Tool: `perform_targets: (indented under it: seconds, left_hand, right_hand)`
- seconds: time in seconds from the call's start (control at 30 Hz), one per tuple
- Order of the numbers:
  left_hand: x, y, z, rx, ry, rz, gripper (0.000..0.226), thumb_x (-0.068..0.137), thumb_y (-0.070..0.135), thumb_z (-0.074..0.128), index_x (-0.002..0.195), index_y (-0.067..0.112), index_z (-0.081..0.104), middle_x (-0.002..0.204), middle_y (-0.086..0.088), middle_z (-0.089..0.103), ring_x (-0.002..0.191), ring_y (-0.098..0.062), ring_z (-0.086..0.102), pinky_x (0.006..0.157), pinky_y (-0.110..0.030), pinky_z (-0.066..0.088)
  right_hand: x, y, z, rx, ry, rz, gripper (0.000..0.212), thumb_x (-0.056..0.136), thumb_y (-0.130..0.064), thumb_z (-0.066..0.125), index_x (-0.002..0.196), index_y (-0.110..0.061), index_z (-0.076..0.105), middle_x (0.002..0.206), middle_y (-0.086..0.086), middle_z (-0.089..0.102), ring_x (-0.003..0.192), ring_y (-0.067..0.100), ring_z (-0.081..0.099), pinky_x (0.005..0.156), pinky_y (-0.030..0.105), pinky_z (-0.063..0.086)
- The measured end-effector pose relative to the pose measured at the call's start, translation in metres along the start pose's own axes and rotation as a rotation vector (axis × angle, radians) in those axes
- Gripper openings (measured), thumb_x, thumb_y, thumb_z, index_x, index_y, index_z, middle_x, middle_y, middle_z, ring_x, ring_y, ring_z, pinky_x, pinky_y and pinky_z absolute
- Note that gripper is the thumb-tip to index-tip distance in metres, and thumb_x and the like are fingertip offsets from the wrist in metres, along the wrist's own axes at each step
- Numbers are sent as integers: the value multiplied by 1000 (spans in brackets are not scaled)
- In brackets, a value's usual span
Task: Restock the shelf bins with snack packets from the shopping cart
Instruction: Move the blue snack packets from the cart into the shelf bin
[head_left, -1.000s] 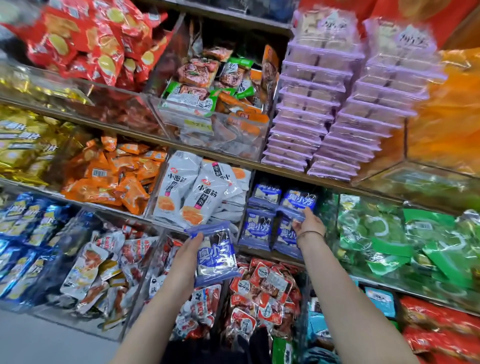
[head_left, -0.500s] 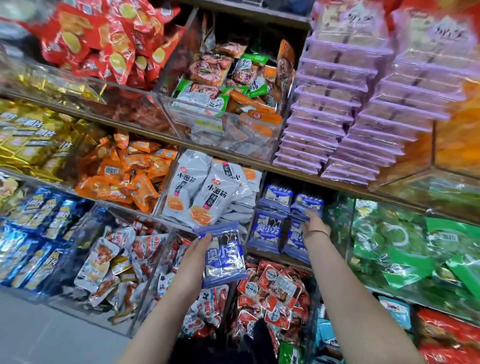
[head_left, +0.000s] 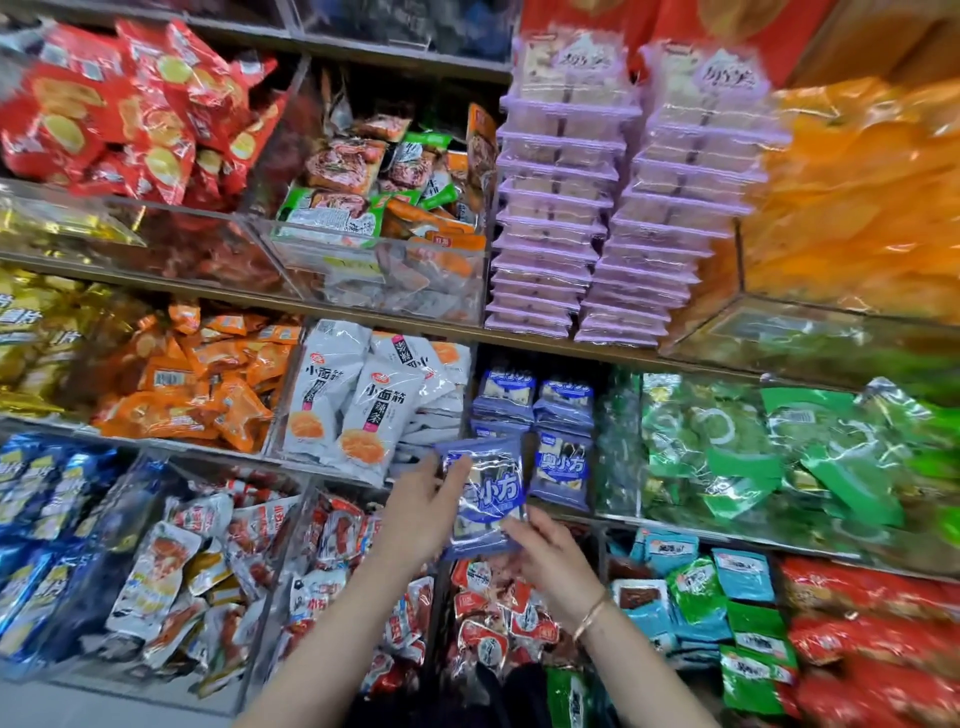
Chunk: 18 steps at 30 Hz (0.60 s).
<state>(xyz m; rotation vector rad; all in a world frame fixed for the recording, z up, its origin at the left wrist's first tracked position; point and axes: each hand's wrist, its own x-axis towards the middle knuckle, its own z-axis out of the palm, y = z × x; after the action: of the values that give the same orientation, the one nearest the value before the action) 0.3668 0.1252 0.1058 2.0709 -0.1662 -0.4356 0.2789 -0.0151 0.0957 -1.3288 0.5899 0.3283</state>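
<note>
Both hands held one shiny blue plastic snack packet (head_left: 485, 493) with white writing. The left hand (head_left: 423, 514) gripped its left side, thumb on the front, fingers behind. The right hand (head_left: 550, 558) pinched its bottom right corner, and one thin gold bracelet (head_left: 592, 616) sat on that wrist. The packet was up in the air, just in front of the clear plastic shelf bin (head_left: 582, 506) on the middle shelf. Inside that bin were two short piles of matching blue packets (head_left: 563, 402) at the back and one more standing in front. Next door on the left, two big white packets with orange pictures (head_left: 337, 410) stood at the front. Above, two tall stacks of purple plastic trays (head_left: 550, 208) stood side by side. Green packets (head_left: 727, 452) filled the bin to the right.
</note>
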Motion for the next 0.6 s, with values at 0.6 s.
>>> perform_targets:
  seconds: [0.6]
  left_hand:
    - [58,-18,3,744,224,515,30,81,35,40,73,11,55,65,-4,55,66,-26,55,62,-35,44]
  right_hand:
    - [103,7,-27,57,271,95,18,92,-29,57,94,-11,55,61,2,61,51,14,57,52,25,50]
